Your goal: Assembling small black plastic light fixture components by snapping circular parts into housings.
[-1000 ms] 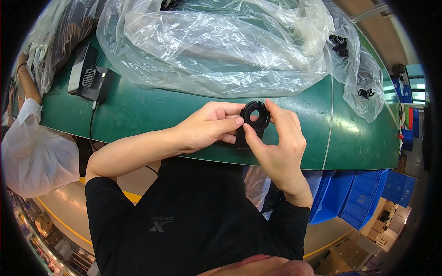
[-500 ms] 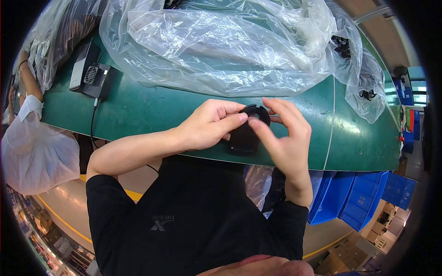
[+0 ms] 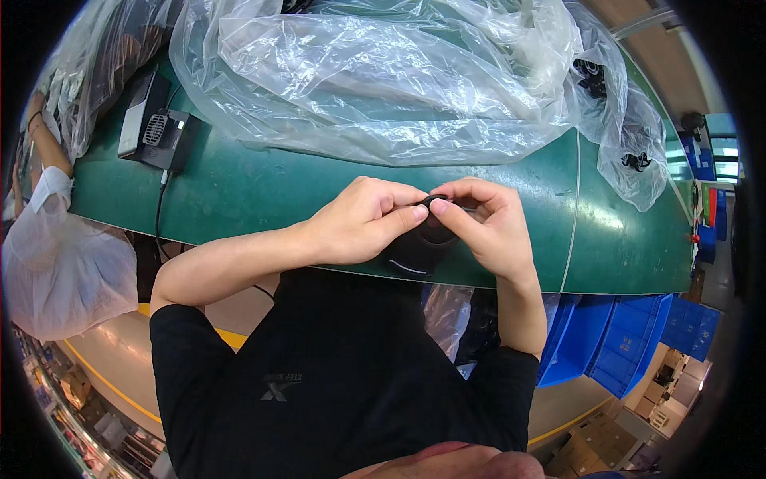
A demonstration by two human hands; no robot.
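Observation:
Between my two hands is a black, rounded part (image 3: pixel 416 249) with a smooth body; its exact kind does not show. My left hand (image 3: pixel 369 217) pinches its upper rim between thumb and fingers. From the other side my right hand (image 3: pixel 488 223) grips the same rim, its thumb tip close to the left thumb. The part is tilted near the front edge of the green table (image 3: pixel 335 172), and a pale curved streak shows along its lower end. My fingers hide much of the rim.
A large clear plastic bag (image 3: pixel 383 80) spreads over the table's far side. At right, another bag (image 3: pixel 630 144) contains black parts. A black-and-silver device (image 3: pixel 163 132) with a cable stands at left. Blue bins (image 3: pixel 626 343) sit below the right edge. A person in white (image 3: pixel 68 263) is at far left.
My right hand has closed from a looser, spread hold into a pinch on the rim beside my left thumb. The black part has tipped, hiding its ring-shaped top opening.

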